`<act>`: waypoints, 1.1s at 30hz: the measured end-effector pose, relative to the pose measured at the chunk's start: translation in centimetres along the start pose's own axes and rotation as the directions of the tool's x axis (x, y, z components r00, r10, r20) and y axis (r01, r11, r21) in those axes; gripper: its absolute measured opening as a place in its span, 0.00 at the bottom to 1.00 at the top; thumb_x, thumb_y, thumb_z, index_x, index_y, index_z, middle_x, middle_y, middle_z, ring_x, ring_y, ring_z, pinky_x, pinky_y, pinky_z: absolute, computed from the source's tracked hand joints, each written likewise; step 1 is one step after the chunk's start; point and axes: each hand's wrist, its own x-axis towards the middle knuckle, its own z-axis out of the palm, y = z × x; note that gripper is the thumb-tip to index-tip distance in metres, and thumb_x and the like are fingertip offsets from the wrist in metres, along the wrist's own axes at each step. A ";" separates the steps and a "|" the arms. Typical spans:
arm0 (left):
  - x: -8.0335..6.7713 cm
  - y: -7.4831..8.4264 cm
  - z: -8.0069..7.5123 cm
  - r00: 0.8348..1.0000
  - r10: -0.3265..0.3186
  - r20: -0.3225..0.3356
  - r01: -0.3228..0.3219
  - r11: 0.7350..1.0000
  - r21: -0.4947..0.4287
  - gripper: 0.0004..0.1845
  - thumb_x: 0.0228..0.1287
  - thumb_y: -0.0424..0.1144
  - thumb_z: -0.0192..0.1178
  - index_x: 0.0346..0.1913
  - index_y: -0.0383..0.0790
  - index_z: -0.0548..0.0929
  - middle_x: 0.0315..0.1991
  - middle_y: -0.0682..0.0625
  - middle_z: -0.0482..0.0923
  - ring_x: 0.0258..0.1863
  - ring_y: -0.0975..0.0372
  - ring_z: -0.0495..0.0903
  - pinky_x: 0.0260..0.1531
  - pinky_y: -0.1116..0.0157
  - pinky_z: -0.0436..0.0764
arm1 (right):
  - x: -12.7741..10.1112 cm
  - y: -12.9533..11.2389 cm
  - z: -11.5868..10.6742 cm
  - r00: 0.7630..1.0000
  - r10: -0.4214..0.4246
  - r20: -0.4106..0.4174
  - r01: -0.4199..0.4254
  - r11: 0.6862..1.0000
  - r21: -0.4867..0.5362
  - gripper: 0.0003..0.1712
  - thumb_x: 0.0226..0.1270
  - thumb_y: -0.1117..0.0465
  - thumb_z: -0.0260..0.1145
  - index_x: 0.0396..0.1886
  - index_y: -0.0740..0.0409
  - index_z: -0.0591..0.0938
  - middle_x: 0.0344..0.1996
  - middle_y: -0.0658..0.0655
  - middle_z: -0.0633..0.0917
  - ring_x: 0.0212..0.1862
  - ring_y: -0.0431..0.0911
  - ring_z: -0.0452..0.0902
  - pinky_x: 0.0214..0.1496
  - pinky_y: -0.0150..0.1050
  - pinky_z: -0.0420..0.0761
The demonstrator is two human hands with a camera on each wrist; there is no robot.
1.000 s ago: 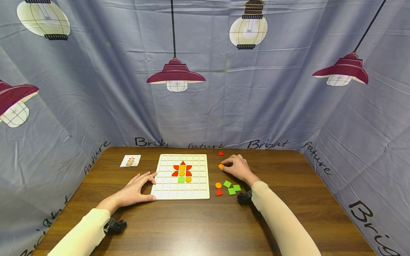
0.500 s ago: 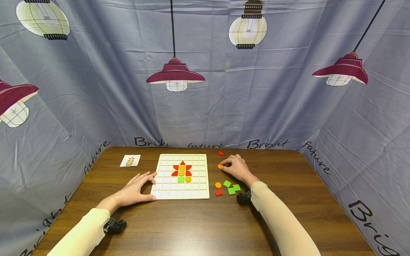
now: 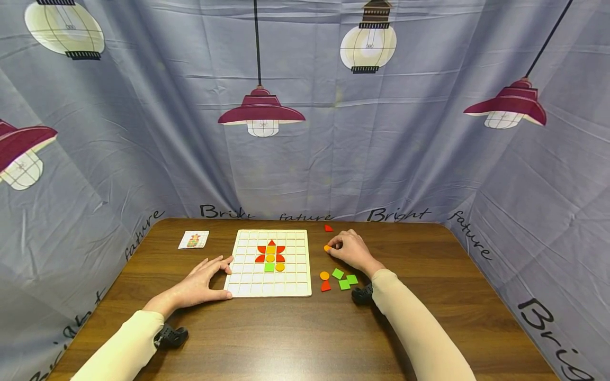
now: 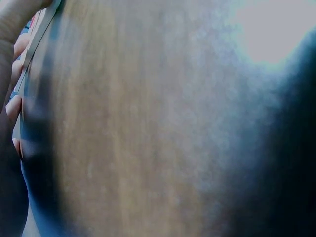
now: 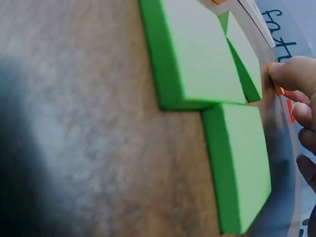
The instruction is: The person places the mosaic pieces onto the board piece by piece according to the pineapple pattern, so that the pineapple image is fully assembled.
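A pale gridded board (image 3: 290, 280) carries a figure of red, yellow, orange and green tiles. At the board's left side rests my left hand (image 3: 197, 286), thumb and fingers spread along the edge; the left wrist view shows fingertips (image 4: 14, 106) touching that edge. To the right of the board, my right hand (image 3: 351, 250) pinches an orange round tile (image 3: 326, 247) between thumb and finger, low over the table. Nearer me lie several green square tiles (image 3: 344, 284), one orange disc (image 3: 324, 275) and a red tile (image 3: 325, 286). Large green tiles (image 5: 207, 54) fill the right wrist view.
Beyond the right hand lies another red tile (image 3: 329, 228) by the table's far edge. A small picture card (image 3: 194, 239) sits at the back left. The brown wooden table (image 3: 267, 338) meets a grey-blue curtain (image 3: 305, 174) printed with lamps.
My right hand has shifted very slightly left with the orange round tile between its fingers. The left hand and the board stay where they were.
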 end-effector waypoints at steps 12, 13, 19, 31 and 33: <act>-0.2 0.0 -0.1 1.000 0.015 -0.016 -0.015 1.000 -0.006 0.26 0.56 0.58 0.75 0.49 0.49 0.76 0.76 0.42 0.65 0.76 0.38 0.56 0.73 0.35 0.43 | 1.1 -3.5 0.5 0.998 -0.055 0.027 0.053 0.997 0.057 0.05 0.63 0.48 0.76 0.36 0.40 0.89 0.27 0.42 0.77 0.39 0.45 0.65 0.46 0.43 0.64; -0.2 0.0 -0.1 1.000 0.023 -0.021 -0.023 1.000 -0.004 0.26 0.56 0.58 0.75 0.49 0.49 0.76 0.76 0.41 0.65 0.76 0.38 0.57 0.72 0.35 0.44 | 1.2 -4.1 0.7 0.997 -0.071 0.031 0.069 0.996 0.061 0.05 0.63 0.48 0.76 0.36 0.40 0.89 0.27 0.42 0.77 0.39 0.44 0.66 0.46 0.43 0.64; 0.0 -0.1 0.0 1.000 0.015 -0.019 -0.015 1.000 0.002 0.26 0.56 0.58 0.75 0.49 0.50 0.76 0.76 0.41 0.65 0.76 0.38 0.57 0.73 0.35 0.44 | 1.8 -7.8 2.2 0.984 -0.170 0.057 0.165 0.984 0.072 0.10 0.60 0.45 0.77 0.38 0.40 0.89 0.30 0.38 0.79 0.40 0.41 0.68 0.48 0.41 0.67; 0.1 -0.1 -0.1 1.000 -0.012 0.004 0.012 1.000 0.001 0.27 0.57 0.59 0.74 0.49 0.50 0.75 0.76 0.41 0.64 0.77 0.40 0.56 0.74 0.36 0.42 | 2.9 -13.5 5.6 0.953 -0.295 0.065 0.298 0.954 -0.032 0.10 0.61 0.44 0.75 0.35 0.41 0.90 0.27 0.36 0.77 0.40 0.38 0.68 0.46 0.37 0.67; 0.1 -0.1 -0.1 1.000 -0.008 0.001 0.008 1.000 0.001 0.27 0.57 0.59 0.74 0.49 0.50 0.75 0.76 0.41 0.64 0.77 0.40 0.56 0.74 0.36 0.42 | 2.9 -14.1 6.1 0.947 -0.312 0.073 0.316 0.947 -0.058 0.10 0.61 0.43 0.75 0.35 0.40 0.90 0.27 0.36 0.77 0.40 0.38 0.67 0.44 0.37 0.67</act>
